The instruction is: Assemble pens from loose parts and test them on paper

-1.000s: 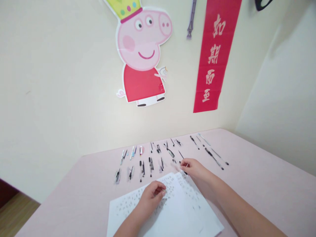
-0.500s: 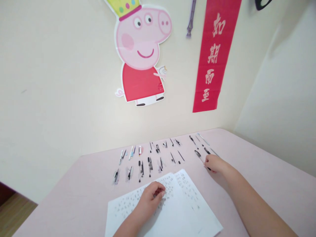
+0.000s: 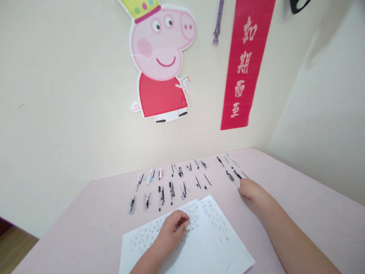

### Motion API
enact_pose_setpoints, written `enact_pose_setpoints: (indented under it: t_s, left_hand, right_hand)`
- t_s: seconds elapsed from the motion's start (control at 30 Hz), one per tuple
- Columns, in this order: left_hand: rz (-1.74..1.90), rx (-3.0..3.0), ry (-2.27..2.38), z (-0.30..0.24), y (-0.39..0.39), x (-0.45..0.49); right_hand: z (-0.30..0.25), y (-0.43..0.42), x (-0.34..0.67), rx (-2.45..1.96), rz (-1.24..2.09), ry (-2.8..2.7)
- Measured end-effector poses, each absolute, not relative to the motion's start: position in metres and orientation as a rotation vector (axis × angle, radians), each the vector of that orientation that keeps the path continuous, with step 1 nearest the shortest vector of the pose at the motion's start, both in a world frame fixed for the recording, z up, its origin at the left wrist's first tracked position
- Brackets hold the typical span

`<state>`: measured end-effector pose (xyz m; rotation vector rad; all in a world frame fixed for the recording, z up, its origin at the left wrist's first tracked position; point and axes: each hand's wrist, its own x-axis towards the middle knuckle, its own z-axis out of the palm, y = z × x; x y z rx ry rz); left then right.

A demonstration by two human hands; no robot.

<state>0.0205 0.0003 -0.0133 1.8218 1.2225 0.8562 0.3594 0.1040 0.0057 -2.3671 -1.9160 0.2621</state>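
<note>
My right hand is at the right of the table, fingers closed and pointing down. A clear-barrelled pen with a black clip end runs under its fingertips. A small dark end shows below the fingers, so I take the hand to be gripping that pen. Just beyond it lies another black pen part, partly covered by the hand. My left hand rests on the written sheets, loosely curled, thumb close to the fingers. Nothing shows in it, though its palm is partly hidden.
Several taken-apart pens lie in two rows along the back of the pink table. More pen parts lie at the back right. On the wall behind are a cartoon pig cutout and a red banner.
The view has shifted slightly to the right. My right hand and the clear pen under it have moved a little. My left hand stays on the paper.
</note>
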Motion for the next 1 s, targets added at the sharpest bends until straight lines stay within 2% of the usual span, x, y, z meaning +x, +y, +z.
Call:
enact_pose_setpoints:
  t_s: [0.3, 1.0]
  left_hand:
    - [0.850, 1.819, 1.229, -0.011, -0.001, 0.021]
    - [0.866, 1.805, 1.212, -0.013, 0.000, 0.021]
  right_hand:
    - [0.013, 0.101, 0.356, -2.455, 0.391, -2.044]
    - [0.028, 0.096, 0.341, -2.390, 0.154, -1.981]
